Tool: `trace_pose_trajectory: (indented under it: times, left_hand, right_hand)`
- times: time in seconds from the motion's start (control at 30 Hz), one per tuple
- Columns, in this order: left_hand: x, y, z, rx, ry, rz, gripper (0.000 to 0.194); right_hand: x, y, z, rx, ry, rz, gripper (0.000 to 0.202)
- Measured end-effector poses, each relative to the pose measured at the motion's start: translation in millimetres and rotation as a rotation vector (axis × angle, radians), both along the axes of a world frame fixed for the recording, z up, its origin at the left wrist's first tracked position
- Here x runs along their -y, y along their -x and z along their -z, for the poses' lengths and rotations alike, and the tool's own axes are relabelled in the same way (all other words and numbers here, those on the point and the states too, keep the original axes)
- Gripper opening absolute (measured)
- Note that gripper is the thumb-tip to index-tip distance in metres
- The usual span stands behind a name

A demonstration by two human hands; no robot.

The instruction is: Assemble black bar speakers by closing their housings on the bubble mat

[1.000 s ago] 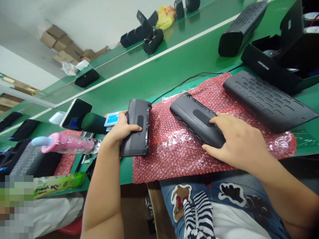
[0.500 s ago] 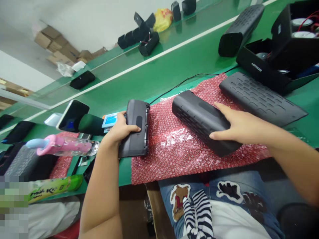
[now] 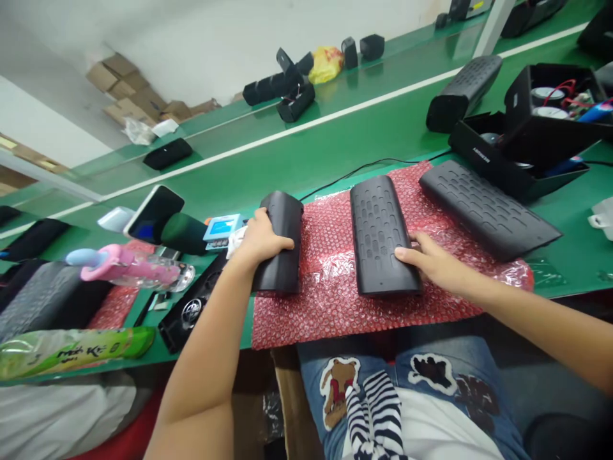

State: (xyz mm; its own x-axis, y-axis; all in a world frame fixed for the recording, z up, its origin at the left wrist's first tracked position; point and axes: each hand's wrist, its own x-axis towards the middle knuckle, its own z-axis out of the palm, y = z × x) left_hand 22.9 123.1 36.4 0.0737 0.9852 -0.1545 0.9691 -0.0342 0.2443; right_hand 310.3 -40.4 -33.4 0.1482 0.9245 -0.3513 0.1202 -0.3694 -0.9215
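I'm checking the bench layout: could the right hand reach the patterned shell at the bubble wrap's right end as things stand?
Likely yes: only red bubble wrap shows between the right hand and that end shell, though the hand's grip on the held shell would probably have to open first.

Smooth casing [image 3: 290, 220] and patterned casing [image 3: 381, 236] flank free room over bubble wrap [image 3: 327, 239].

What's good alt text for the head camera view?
A person's left hand grips a smooth dark speaker casing while the right hand holds a brick-patterned casing over red bubble wrap on a green table. Another casing lies farther right.
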Motion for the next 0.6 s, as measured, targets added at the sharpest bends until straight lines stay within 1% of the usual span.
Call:
trace_pose_trajectory:
  times: [0.07, 0.13, 0.2, 0.23, 0.3, 0.33, 0.4, 0.5, 0.6]
  left_hand:
    - [9, -17, 1.1, -0.109, -0.019, 0.007, 0.110]
    - [18, -34, 2.6, -0.195, -0.027, -0.003, 0.112]
    - [24, -47, 4.5, -0.252, -0.038, 0.000, 0.111]
    - [26, -51, 5.3, -0.265, -0.046, 0.006, 0.109]
    - [26, -53, 6.0, -0.255, -0.060, 0.006, 0.106]
    - [25, -52, 5.6, -0.235, -0.061, 0.001, 0.104]
    - [23, -45, 3.2, -0.180, -0.049, 0.004, 0.103]
    - [24, -30, -3.1, -0.091, 0.026, 0.020, 0.106]
    - [35, -9, -6.8, 0.014, 0.090, -0.019, 0.114]
  right_hand:
    - [-3, -16, -5.8, 0.346, 0.015, -0.185, 0.056]
    - [-8, -36, -19.8, 0.589, 0.006, -0.317, 0.061]
    - [-12, -48, -40.1, 0.758, -0.097, -0.373, 0.073]
    - [-15, -48, -51.2, 0.840, -0.166, -0.383, 0.081]
    - [-22, -36, -71.3, 0.982, -0.259, -0.396, 0.086]
    - [-27, -25, -79.0, 1.026, -0.264, -0.398, 0.084]
    - [-40, 0, -88.5, 1.080, -0.202, -0.373, 0.082]
    - [-63, 32, -90.4, 1.163, -0.039, -0.350, 0.089]
    - [-77, 46, -87.5, 1.211, 0.110, -0.366, 0.098]
